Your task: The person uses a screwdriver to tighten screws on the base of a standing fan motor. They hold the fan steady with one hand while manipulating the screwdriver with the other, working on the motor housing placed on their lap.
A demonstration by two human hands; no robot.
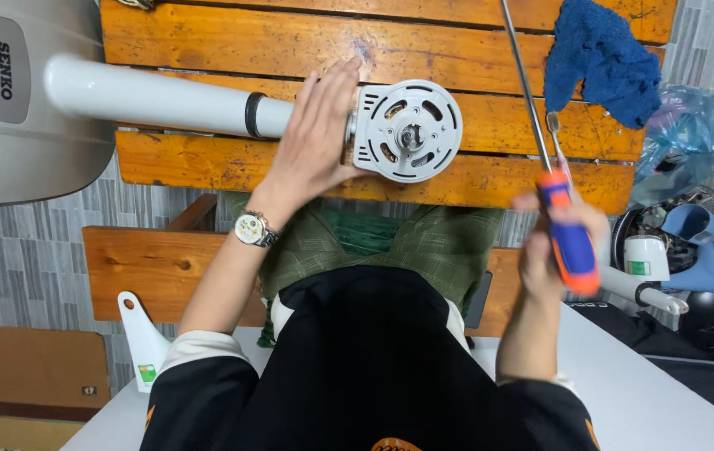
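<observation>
One fan motor housing (408, 130), round, pale and slotted, lies on the wooden surface (232, 50), joined to one white pole (152, 96). The left hand (315, 142) presses flat against the housing's pole-side edge, its grip wide, fingers spread and closed round nothing. The right hand (562, 242) has its grip wrapped round one screwdriver (559, 200) with an orange and blue handle; the long metal shaft runs up and away from that grip. One blue cloth (603, 58) lies just beyond the shaft.
</observation>
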